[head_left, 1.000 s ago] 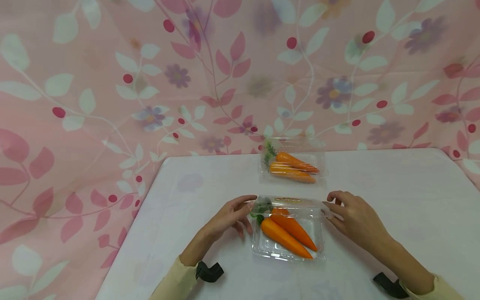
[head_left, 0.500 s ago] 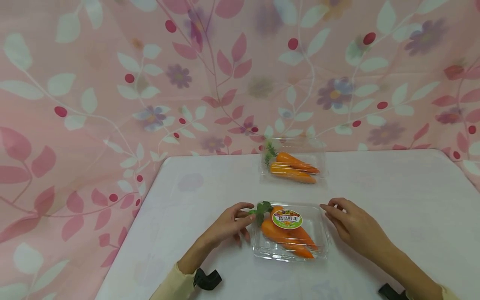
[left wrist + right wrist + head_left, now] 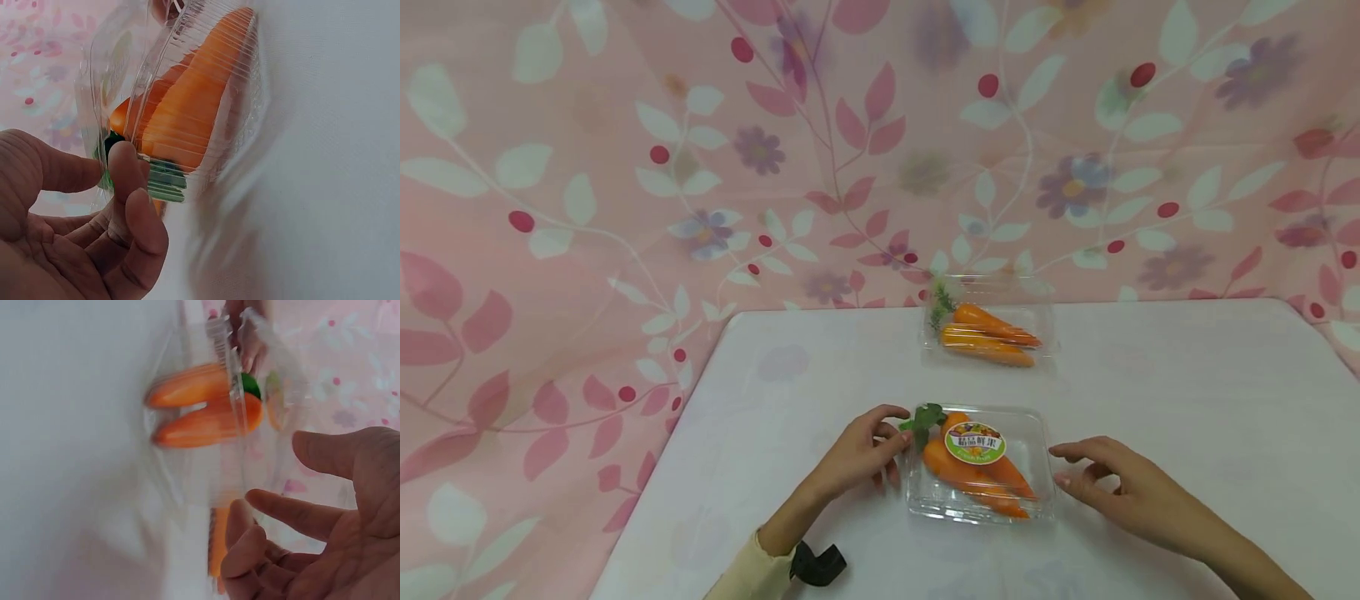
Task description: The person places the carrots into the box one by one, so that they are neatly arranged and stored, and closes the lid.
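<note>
A transparent plastic clamshell box (image 3: pixel 977 508) lies on the table between the hands, its lid down, with an oval fruit label (image 3: pixel 975 442) on top. Inside are two orange carrots (image 3: pixel 958 468) with green leaves (image 3: pixel 927 417), some poking out at the back left corner. At that corner my left hand (image 3: pixel 863 450) pinches the box edge between thumb and finger, as the left wrist view shows with the thumb (image 3: pixel 75 174). To the right of the box my right hand (image 3: pixel 1127 492) is spread, thumb and fingers apart, holding nothing; its fingertips are close to the side wall.
A second clear box (image 3: pixel 1045 321) with carrots (image 3: pixel 988 333) stands behind, near the far edge of the white table (image 3: pixel 820 367). A pink floral cloth (image 3: pixel 880 150) hangs behind the table. A black wrist strap piece (image 3: pixel 817 565) juts from the left sleeve.
The lid of the near box has swung from partly raised to down over the carrots. My right hand has left the lid's back right corner and moved nearer along the right side. The left hand stays.
</note>
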A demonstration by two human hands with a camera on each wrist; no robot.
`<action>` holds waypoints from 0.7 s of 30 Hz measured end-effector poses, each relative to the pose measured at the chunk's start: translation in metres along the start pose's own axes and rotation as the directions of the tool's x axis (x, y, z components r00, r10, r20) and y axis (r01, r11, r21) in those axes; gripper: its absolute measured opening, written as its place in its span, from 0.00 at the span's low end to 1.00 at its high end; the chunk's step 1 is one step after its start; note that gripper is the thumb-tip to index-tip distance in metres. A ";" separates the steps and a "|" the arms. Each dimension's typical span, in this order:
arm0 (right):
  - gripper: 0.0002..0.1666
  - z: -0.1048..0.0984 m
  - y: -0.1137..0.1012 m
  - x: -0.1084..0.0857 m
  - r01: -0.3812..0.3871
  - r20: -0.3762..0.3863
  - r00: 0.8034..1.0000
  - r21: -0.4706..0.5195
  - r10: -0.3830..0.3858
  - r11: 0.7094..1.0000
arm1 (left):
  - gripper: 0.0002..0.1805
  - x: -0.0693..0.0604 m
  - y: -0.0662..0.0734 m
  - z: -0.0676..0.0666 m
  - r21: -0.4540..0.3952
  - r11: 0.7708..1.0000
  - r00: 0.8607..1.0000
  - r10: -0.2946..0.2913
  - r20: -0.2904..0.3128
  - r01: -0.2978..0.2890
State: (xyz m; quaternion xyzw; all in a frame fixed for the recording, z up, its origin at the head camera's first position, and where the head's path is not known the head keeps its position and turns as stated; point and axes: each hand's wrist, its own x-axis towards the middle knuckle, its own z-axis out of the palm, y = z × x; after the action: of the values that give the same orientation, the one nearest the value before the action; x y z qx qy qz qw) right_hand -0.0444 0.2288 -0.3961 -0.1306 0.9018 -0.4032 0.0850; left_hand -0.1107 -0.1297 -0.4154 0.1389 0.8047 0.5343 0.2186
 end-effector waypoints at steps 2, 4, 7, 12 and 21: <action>0.23 -0.001 -0.001 -0.003 -0.023 0.045 0.999 0.033 0.021 0.999 | 0.21 0.000 0.001 0.001 0.019 1.000 1.000 0.004 -0.020 -0.004; 0.26 -0.001 -0.003 -0.005 -0.063 0.080 0.995 0.048 0.059 0.997 | 0.21 0.000 0.001 0.003 0.035 0.999 0.999 0.008 -0.038 -0.007; 0.30 0.000 -0.004 -0.006 -0.139 0.114 0.985 0.045 0.133 0.989 | 0.21 0.000 0.002 0.005 0.039 0.999 0.998 0.014 -0.058 -0.012; 0.34 0.003 -0.003 -0.009 -0.172 0.141 0.976 0.020 0.167 0.985 | 0.22 -0.001 0.003 0.007 0.031 0.999 0.997 0.019 -0.072 -0.017; 0.20 0.015 0.005 -0.012 -0.182 0.228 0.963 0.152 0.144 0.972 | 0.25 -0.006 0.007 0.009 -0.014 1.000 0.998 -0.004 -0.055 0.003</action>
State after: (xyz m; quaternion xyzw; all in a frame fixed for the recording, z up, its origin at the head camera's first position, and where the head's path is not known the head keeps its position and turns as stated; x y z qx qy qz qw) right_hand -0.0296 0.2254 -0.4092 -0.0907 0.8568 -0.4545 0.2259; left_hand -0.1013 -0.1226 -0.4110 0.1213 0.8068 0.5432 0.1982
